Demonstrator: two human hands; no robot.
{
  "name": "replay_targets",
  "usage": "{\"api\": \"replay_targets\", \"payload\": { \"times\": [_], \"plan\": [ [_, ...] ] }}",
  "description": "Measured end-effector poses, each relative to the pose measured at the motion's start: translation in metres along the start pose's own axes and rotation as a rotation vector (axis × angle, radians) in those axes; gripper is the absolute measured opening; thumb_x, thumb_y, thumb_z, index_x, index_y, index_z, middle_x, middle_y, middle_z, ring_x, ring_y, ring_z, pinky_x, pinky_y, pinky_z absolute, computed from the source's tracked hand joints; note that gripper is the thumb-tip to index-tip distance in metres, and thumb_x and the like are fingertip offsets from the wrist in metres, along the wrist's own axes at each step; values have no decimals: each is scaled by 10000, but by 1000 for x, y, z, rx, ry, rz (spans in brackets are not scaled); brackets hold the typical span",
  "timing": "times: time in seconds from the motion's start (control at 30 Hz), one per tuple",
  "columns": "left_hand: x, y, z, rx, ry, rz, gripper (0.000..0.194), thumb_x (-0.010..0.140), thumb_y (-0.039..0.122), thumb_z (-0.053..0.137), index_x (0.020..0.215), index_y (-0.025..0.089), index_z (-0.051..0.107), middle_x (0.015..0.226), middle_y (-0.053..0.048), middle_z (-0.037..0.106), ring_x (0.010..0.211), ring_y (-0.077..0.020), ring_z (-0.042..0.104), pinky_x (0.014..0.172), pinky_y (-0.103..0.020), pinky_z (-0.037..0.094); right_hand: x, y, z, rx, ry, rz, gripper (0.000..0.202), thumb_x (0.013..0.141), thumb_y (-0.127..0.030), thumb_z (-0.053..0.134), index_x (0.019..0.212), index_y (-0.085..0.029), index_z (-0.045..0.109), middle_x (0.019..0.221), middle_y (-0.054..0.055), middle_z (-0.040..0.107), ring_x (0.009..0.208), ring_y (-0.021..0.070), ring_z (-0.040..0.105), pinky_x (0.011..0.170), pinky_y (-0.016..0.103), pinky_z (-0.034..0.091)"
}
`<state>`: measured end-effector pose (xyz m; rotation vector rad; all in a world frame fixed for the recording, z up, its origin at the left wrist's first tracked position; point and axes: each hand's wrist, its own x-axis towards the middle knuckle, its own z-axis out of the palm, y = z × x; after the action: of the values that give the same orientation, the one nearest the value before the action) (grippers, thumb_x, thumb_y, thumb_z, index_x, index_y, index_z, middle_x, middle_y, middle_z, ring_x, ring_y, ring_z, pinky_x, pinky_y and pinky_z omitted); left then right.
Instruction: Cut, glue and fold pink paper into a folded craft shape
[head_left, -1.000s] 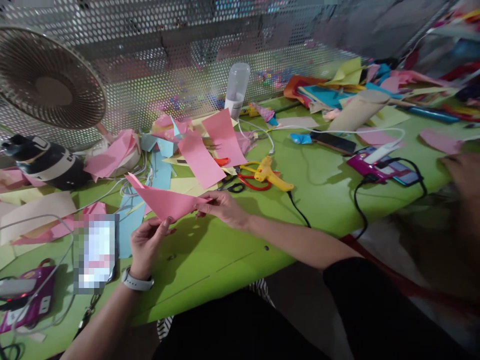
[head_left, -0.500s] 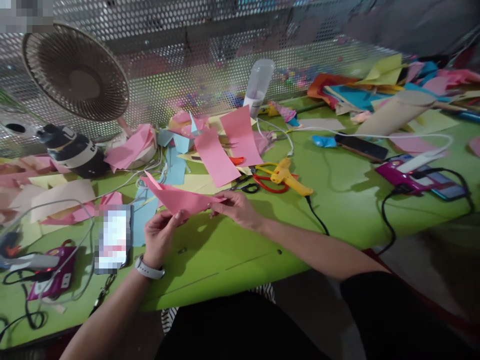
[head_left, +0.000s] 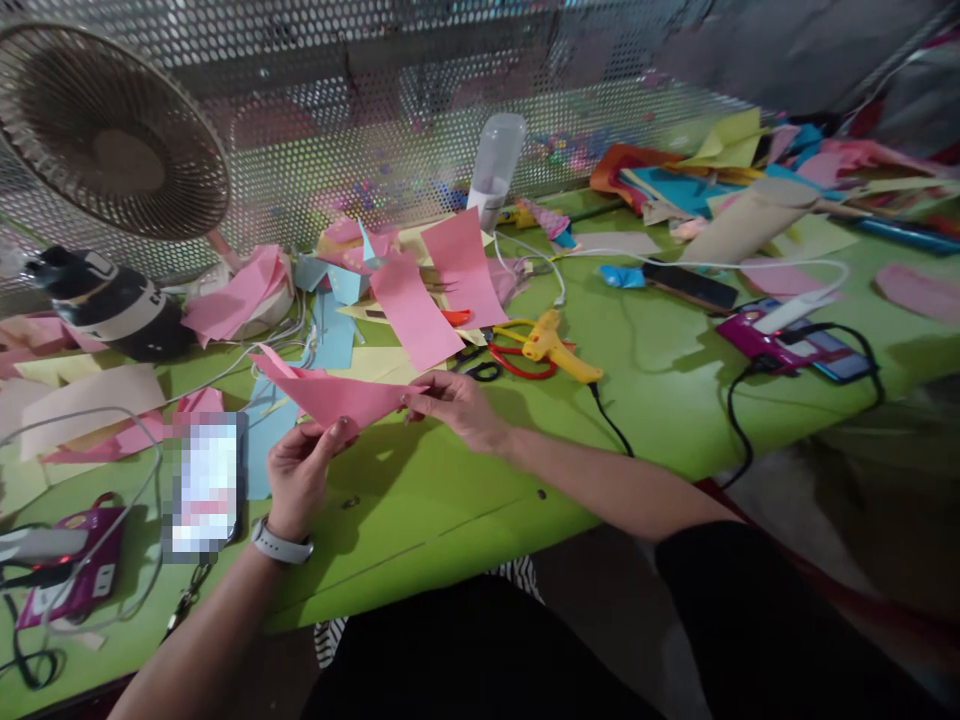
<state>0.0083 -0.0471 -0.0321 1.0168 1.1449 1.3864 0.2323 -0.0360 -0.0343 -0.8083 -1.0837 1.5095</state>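
Two bare hands hold one folded pink paper sheet (head_left: 345, 398) above the green table (head_left: 450, 510), left of the yellow glue gun (head_left: 559, 347). The left hand (head_left: 300, 475) pinches the sheet's lower edge between thumb and fingers; the right hand (head_left: 461, 408) pinches its pointed right end. Quantities I count, located from the glue gun:

- Loose pink rectangles: two, one (head_left: 416, 305) to the left, the other (head_left: 465, 265) behind and left.
- Purple power strips: two, one (head_left: 761, 338) to the right, one (head_left: 79, 565) far left and nearer the person.
- Desk fan (head_left: 120, 160): one, far left and behind.
- Tan cardboard tube (head_left: 750, 220): one, right and behind.

Containers: two bottles. The translucent bottle (head_left: 499, 160) stands behind the glue gun, its lower part white; I cannot tell whether that is contents or cap. The black bottle (head_left: 112, 300) is far left and tilted; its opaque wall hides any contents.
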Motion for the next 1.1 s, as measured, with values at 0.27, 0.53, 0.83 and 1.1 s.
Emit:
{"api": "replay_targets", "payload": {
  "times": [0.27, 0.53, 0.83, 1.1],
  "plan": [
    [2, -1, -1, -16, -13, 37, 290, 626, 359, 886, 721, 175, 684, 723, -3, 753, 669, -163, 734, 707, -287, 647, 4, -2, 0, 41, 31, 33, 245, 710, -358, 834, 865, -197, 733, 775, 4, 731, 655, 106, 653, 678, 279, 559],
    [0, -4, -2, 14, -27, 92, 294, 629, 359, 884, 719, 179, 669, 727, 1, 750, 681, -166, 737, 737, -308, 648, 4, 0, -2, 87, 37, 47, 258, 687, -377, 849, 870, -233, 737, 793, 0, 731, 688, 117, 657, 650, 271, 541],
    [1, -1, 1, 2, -5, 39, 324, 602, 382, 892, 687, 174, 659, 702, 0, 742, 663, -173, 736, 703, -302, 648, 6, 2, 0, 70, 77, 4, 231, 637, -390, 868, 800, -265, 763, 764, -30, 740, 701, 114, 635, 645, 260, 516],
    [-2, 3, 4, -14, 9, -30, 338, 596, 383, 896, 693, 171, 650, 713, -10, 747, 649, -167, 728, 686, -304, 643, 5, 9, -1, 81, 114, 54, 271, 639, -416, 866, 838, -257, 774, 797, -8, 747, 687, 116, 650, 653, 274, 532]
  ]
}}
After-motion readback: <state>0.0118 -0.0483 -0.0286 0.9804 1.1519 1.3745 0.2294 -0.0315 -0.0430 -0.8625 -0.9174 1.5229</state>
